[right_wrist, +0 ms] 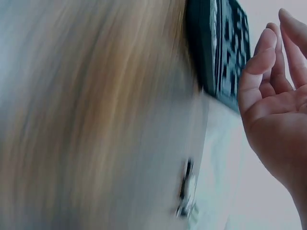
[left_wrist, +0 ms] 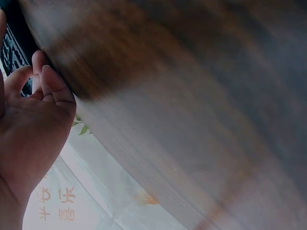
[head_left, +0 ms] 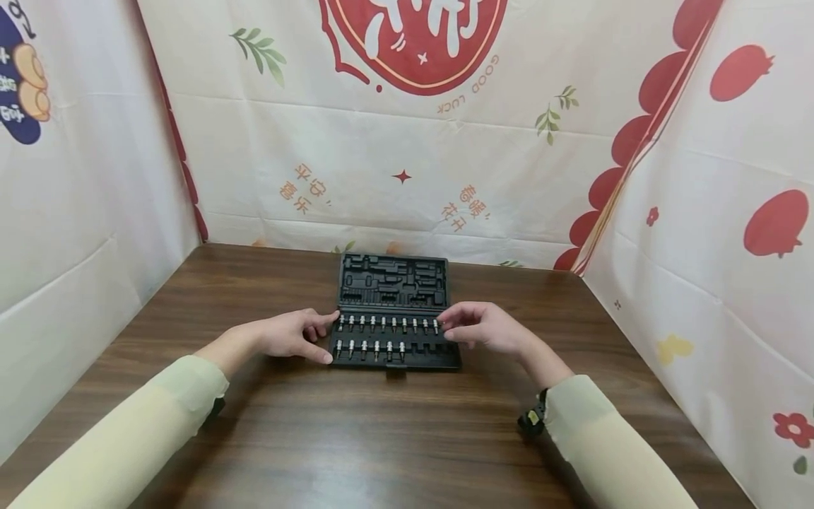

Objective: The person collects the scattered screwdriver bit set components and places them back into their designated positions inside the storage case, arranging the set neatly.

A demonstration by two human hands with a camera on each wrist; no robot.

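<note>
A black plastic bit-socket case [head_left: 427, 360] lies opened out on the table, its moulded lid [head_left: 394, 281] folded back toward the cloth wall. Two rows of silver bit sockets [head_left: 383, 325] sit in its base; the front row's right-hand slots hold none. My left hand [head_left: 289, 334] touches the case's left edge, index finger stretched toward the hinge and thumb at the front corner. The right hand [head_left: 488, 328] is at the right edge, its fingertips beside the last back-row socket [head_left: 436, 326]. Nothing shows in its grasp, with its fingers [right_wrist: 258, 72] loosely bent in the right wrist view.
The brown wooden table [head_left: 381, 438] surrounds the case. Printed cloth walls [head_left: 407, 141] enclose its back and sides. A small, blurred dark-and-silver thing [right_wrist: 186, 187] appears by the table's edge in the right wrist view; its kind is unclear.
</note>
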